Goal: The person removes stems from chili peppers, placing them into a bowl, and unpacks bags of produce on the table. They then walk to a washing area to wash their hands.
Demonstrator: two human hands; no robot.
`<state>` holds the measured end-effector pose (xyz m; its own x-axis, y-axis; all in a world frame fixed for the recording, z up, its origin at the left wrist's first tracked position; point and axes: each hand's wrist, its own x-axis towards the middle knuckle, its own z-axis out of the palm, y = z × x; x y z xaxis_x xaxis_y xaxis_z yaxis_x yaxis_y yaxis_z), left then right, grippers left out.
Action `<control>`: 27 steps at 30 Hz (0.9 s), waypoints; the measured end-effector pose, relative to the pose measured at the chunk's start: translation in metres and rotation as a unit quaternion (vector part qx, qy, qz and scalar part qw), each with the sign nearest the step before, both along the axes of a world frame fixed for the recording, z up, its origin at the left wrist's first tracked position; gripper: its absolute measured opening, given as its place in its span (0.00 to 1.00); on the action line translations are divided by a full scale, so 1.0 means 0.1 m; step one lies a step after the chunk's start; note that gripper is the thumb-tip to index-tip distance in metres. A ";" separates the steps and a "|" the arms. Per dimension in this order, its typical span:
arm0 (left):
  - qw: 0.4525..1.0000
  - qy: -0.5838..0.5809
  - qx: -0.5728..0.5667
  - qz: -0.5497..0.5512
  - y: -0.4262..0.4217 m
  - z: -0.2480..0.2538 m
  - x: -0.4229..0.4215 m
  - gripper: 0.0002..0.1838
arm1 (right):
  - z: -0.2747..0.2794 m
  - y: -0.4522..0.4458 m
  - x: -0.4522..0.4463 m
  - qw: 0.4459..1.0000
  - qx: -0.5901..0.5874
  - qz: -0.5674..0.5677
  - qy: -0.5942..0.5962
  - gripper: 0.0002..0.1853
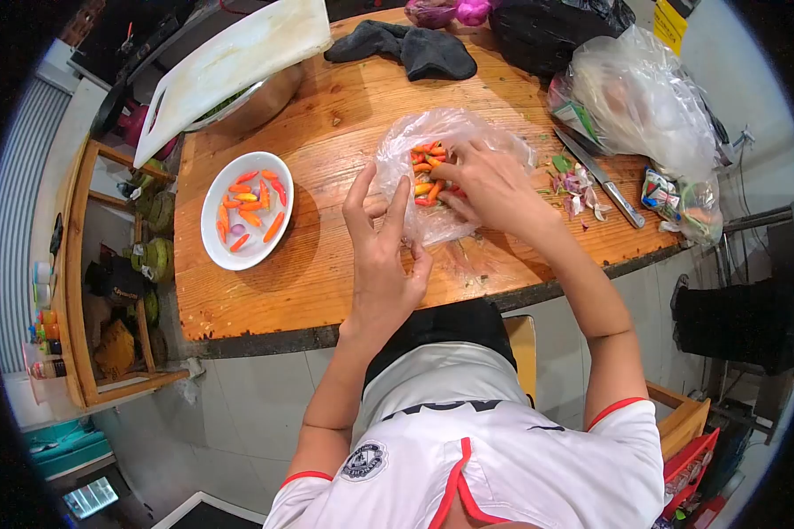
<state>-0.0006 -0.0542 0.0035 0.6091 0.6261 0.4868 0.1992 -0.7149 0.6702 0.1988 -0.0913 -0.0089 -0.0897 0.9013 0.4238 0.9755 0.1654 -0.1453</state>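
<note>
A clear plastic bag [441,231] lies spread on the wooden table, its mouth showing several red and orange chilies [424,164]. My right hand [490,183] reaches into the bag, its fingers bent and closed on a chili among the pile; the fingertips are partly hidden. At the bag's left edge is my left hand [384,256], with fingers spread and touching the plastic. Left of it stands a white bowl [210,231] holding several orange and red chilies [250,218] and a small purplish shallot piece [237,229].
A knife [610,187] lies right of the bag beside onion peelings [580,196]. Filled plastic bags [644,97] crowd the far right. A white cutting board [229,75] rests over a metal bowl [269,99] at far left. Dark cloths [432,53] lie at the back.
</note>
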 end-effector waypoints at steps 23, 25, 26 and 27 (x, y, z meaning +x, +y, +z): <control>0.887 -0.055 -0.446 -0.103 -0.32 -0.02 -0.14 0.16 | 0.33 -0.88 -0.33 0.887 -0.058 0.044 0.456 0.09; 0.888 -0.067 -0.445 -0.094 -0.31 -0.02 -0.13 0.14 | 0.30 -0.88 -0.35 0.873 -0.056 0.010 0.485 0.08; 0.890 -0.072 -0.441 -0.094 -0.32 -0.01 -0.13 0.13 | 0.28 -0.88 -0.35 0.880 -0.041 0.024 0.472 0.08; 0.891 -0.078 -0.437 -0.093 -0.32 0.00 -0.14 0.12 | 0.25 -0.87 -0.34 0.887 -0.026 0.039 0.459 0.07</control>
